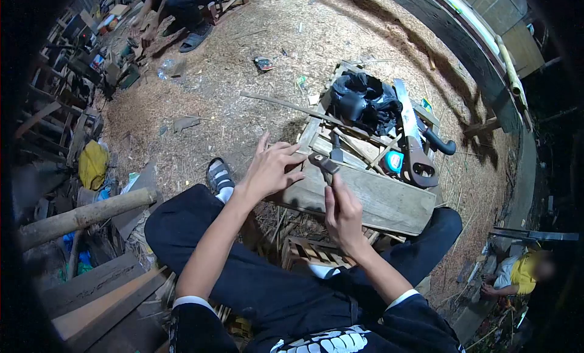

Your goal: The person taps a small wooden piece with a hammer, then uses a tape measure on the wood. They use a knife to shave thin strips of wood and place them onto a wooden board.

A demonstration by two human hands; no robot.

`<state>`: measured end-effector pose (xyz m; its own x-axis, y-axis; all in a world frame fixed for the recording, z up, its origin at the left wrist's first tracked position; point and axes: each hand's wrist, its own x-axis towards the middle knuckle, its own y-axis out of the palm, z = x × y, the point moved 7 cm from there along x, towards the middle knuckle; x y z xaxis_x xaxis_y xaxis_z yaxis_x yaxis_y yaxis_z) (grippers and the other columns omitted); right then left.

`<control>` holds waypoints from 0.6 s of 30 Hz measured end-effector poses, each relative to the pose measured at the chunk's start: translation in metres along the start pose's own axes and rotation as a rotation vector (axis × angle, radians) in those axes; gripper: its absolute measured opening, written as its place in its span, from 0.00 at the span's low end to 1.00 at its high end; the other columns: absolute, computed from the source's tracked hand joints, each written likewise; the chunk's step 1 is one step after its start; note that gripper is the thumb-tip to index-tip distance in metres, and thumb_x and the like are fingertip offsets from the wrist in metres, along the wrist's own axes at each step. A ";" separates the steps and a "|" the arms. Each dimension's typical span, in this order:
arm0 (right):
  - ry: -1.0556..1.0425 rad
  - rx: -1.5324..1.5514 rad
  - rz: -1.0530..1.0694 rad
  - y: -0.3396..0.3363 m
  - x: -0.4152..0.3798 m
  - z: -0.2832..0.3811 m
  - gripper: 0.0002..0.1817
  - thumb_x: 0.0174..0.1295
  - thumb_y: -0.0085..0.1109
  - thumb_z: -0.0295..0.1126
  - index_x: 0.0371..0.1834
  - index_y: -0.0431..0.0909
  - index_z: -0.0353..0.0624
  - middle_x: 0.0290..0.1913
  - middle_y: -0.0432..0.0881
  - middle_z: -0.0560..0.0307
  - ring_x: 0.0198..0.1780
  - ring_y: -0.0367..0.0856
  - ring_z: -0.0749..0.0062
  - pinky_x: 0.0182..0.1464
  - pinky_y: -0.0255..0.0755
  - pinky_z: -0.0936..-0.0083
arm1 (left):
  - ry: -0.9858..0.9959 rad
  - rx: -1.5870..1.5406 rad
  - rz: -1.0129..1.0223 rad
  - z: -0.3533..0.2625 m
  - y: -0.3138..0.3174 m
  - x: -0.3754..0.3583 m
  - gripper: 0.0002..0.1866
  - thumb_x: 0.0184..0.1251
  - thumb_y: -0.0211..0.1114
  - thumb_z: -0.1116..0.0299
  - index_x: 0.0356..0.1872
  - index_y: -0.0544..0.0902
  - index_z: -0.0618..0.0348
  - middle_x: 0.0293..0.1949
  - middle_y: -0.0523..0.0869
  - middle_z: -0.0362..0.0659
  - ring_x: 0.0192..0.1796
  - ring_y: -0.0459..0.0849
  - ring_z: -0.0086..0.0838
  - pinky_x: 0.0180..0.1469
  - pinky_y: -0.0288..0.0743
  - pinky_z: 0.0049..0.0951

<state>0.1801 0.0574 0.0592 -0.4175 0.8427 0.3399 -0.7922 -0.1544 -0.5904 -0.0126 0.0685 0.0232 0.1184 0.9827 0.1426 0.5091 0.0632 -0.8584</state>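
My right hand (345, 214) is closed around the handle of a hammer (324, 164), whose metal head sits over the left end of a wooden board (383, 198). The board lies across in front of my knees. Beside its left end is my left hand (272, 169), fingers spread, with thumb and fingertips apart right at the board's corner. Just beyond the hammer a dark-handled tool (336, 147) lies among wooden strips.
A handsaw (415, 147), a turquoise tape measure (393, 162) and a black plastic bag (364, 102) lie past the board. A long thin stick (280, 102) juts left. Bamboo (91, 218) and scrap planks are at left. One person sits far left, another in yellow (523, 274) at right.
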 end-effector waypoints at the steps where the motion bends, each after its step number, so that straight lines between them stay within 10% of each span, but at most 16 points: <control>1: -0.095 -0.030 -0.060 0.000 0.000 0.003 0.24 0.76 0.61 0.27 0.75 0.76 0.42 0.35 0.81 0.37 0.32 0.83 0.40 0.36 0.76 0.51 | -0.005 0.019 0.016 0.000 0.001 0.000 0.23 0.64 0.77 0.48 0.53 0.93 0.51 0.68 0.87 0.43 0.71 0.82 0.37 0.84 0.51 0.64; 18: 0.045 -0.103 0.169 0.026 -0.008 -0.015 0.29 0.75 0.61 0.24 0.79 0.72 0.42 0.38 0.82 0.37 0.35 0.84 0.39 0.37 0.77 0.52 | -0.014 0.006 0.023 0.004 0.005 0.001 0.24 0.65 0.76 0.50 0.61 0.91 0.43 0.68 0.87 0.42 0.72 0.81 0.36 0.85 0.47 0.65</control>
<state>0.1694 0.0539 0.0299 -0.5186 0.8319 0.1975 -0.6618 -0.2443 -0.7088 -0.0135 0.0707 0.0169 0.1180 0.9862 0.1158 0.5016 0.0414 -0.8641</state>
